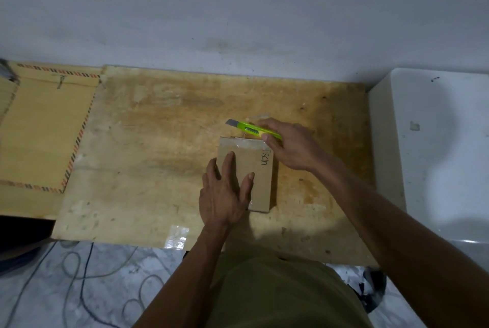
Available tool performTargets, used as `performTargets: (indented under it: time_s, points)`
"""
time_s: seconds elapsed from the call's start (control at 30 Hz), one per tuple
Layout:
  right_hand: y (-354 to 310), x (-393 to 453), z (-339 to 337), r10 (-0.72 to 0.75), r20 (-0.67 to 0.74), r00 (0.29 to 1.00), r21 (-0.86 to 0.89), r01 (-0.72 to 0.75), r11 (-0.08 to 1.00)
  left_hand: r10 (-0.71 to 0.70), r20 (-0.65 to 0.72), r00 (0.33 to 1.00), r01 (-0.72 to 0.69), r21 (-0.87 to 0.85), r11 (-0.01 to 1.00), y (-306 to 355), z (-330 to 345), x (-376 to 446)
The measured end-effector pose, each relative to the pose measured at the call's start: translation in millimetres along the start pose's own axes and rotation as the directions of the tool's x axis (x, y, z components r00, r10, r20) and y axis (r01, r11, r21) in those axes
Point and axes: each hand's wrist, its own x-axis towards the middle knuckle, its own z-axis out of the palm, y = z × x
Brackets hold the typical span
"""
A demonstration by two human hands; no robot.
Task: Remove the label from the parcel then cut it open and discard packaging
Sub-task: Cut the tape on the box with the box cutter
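A small brown cardboard parcel (260, 169) lies flat on the wooden board (148, 147), with handwriting along its right side and clear tape across its far end. My left hand (225, 192) rests flat on the parcel's near left part, fingers spread. My right hand (288, 145) grips a lime-green utility knife (254, 130) just beyond the parcel's far edge. The knife's grey blade is extended and points left. A crumpled piece of clear tape or film (176, 237) lies on the board near its front edge.
A yellow woven mat with a striped border (39, 132) lies at the left. A white container (434, 142) stands against the board's right side. Cables (79, 274) trail over the marble floor below. A grey wall rises behind the board.
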Motion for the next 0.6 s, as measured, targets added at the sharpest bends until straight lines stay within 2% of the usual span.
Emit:
performTargets:
  time_s: [0.1, 0.33, 0.6]
  points:
    - [-3.6, 11.0, -0.9, -0.061, 0.055, 0.997, -0.092, 0.066, 0.994, -0.001, 0.001, 1.0, 0.001, 0.001, 1.0, -1.5, 1.7, 0.9]
    - [-8.2, 20.0, -0.7, -0.134, 0.083, 0.988, -0.193, 0.148, 0.97, -0.005, -0.002, 1.0, 0.005, -0.002, 1.0, -3.1, 3.2, 1.5]
    - [-9.2, 22.2, 3.8, -0.133, 0.077, 0.988, -0.24, 0.147, 0.959, -0.011, -0.014, 1.0, 0.011, -0.005, 1.0, -2.3, 3.8, 0.9]
